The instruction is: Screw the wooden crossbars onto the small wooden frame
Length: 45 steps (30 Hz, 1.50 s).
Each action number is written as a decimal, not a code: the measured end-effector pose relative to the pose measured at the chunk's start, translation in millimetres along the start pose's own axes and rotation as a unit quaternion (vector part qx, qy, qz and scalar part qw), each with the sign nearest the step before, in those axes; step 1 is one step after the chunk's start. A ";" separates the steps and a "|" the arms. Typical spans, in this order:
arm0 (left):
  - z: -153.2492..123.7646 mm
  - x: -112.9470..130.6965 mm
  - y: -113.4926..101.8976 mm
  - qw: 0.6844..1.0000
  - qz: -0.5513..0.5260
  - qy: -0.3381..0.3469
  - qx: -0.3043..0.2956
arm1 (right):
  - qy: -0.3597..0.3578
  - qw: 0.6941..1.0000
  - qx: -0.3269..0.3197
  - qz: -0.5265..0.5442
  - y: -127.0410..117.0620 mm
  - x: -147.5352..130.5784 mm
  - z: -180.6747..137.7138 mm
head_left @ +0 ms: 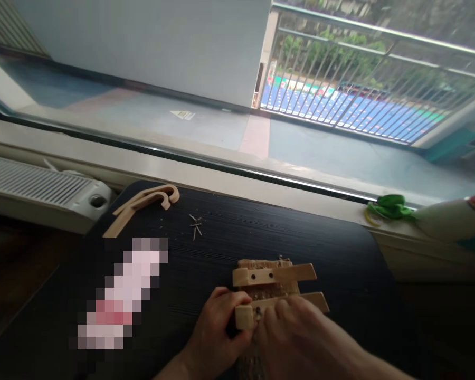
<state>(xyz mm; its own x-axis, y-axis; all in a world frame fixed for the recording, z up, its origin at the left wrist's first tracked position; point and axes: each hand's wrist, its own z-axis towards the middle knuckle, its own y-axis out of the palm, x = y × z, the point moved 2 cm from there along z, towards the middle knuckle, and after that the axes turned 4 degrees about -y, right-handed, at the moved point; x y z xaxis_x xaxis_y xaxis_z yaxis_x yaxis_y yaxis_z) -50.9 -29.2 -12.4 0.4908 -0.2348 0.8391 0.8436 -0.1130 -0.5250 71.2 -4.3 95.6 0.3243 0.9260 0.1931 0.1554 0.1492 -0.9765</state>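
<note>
My left hand [219, 330] grips the squared end of the near pale wooden bar [244, 317], thumb on the near side and fingers on the far side. Closed fingers of my right hand [287, 327] press down by a dark hole or screw in that same bar; what they pinch is hidden. A second wooden bar [279, 275] with two dark round spots lies parallel just beyond. Both bars rest across a rough brown wooden block [261, 263] with crumbly bits on it. Its near part is mostly covered by my hands.
On the dark table [217, 232] lie two curved wooden hooks [146, 203] at the far left and several thin nails or screws [196, 226]. A pixelated pale object [122, 290] is at left. A radiator [43, 184], window sill [221, 171] and green cloth-like item [391, 207] border the table.
</note>
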 end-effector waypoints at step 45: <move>11.4 37.5 -16.3 0.962 0.033 -0.249 -0.105 | 0.121 0.908 -0.318 0.245 -40.8 32.5 26.3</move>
<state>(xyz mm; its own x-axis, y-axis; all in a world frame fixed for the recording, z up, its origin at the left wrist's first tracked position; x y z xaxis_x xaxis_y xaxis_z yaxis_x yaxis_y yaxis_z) -43.7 -25.2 29.2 0.6295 0.2380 0.7397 0.7700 -0.3191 -0.5526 50.8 28.8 139.2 0.6837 0.7122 -0.1590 0.4196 -0.5620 -0.7128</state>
